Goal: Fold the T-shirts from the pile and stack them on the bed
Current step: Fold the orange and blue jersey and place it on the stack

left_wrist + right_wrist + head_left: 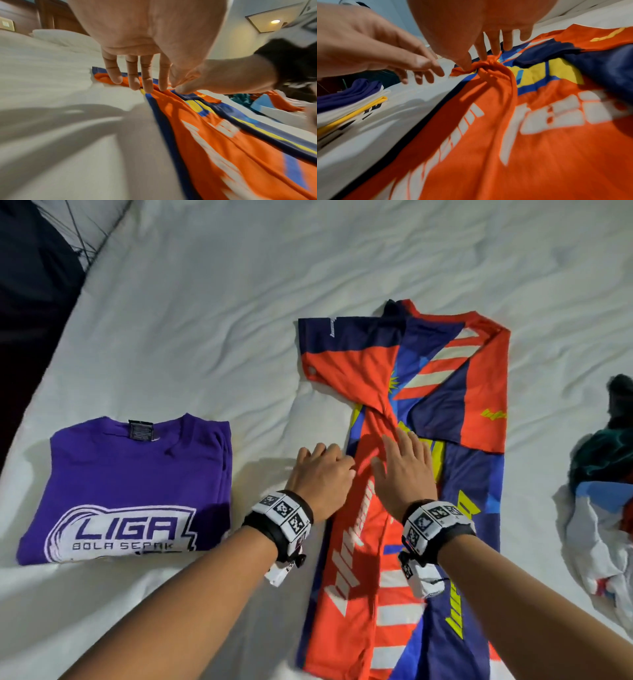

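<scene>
Stack [126, 491] stood folded; jersey [411, 474] lay half-folded under the flat, spread right hand [404, 474]; left hand [322, 477] loose; pile [603, 491] waited.

Orange-and-navy jersey [404, 474] half-folded on bed [205, 302] beside folded purple T-shirt [130, 491]

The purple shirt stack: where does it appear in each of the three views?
Head: purple shirt stack at lower left, on the bed, left of the left hand.
Left wrist: not in it.
Right wrist: at the left edge, seen from the side.
Shared landmark: the orange jersey.
</scene>
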The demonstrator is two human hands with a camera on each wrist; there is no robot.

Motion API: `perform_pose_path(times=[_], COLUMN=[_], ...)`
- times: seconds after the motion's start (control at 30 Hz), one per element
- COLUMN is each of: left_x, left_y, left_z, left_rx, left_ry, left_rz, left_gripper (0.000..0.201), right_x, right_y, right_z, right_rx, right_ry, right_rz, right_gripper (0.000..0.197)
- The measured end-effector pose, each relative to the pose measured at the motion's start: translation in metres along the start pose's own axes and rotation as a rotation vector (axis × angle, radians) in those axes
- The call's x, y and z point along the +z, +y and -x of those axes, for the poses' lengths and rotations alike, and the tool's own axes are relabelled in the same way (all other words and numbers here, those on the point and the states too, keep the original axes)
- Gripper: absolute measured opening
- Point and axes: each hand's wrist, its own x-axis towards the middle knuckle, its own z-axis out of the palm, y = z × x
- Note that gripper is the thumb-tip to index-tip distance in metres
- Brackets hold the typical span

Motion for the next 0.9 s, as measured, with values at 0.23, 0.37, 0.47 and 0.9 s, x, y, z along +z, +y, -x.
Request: perform_pose_path(times=[0.23, 0.37, 0.47, 0.9], left_x=[-0.045, -0.059, -0.060, -0.056], left_y=[-0.071, -0.102, -0.122, -0.135], left_z=[-0.125, -0.185, -0.220, -0.281], left_rx=[-0.157, -0.221, -0.240, -0.265], left_ry=[0.113, 0.139, 0.139, 0.041], left_rz=[-0.041, -0.015, -0.031, 0.081], left_gripper=[0.029, 0.029, 0.035, 0.016], right_x=[-0.006, 0.006, 0.016, 0.018], right_y=[-0.027, -0.041, -0.050, -0.040], right_z=[-0.080, -0.120, -0.143, -0.180], right_rx=[-0.095, -0.178, -0.204, -0.034], right_ry=[0.156, 0.179, 0.165, 0.183], right_rz=[0.026, 0.043, 0.072, -0.041], right_gripper=[0.026, 0.022, 0.026, 0.011])
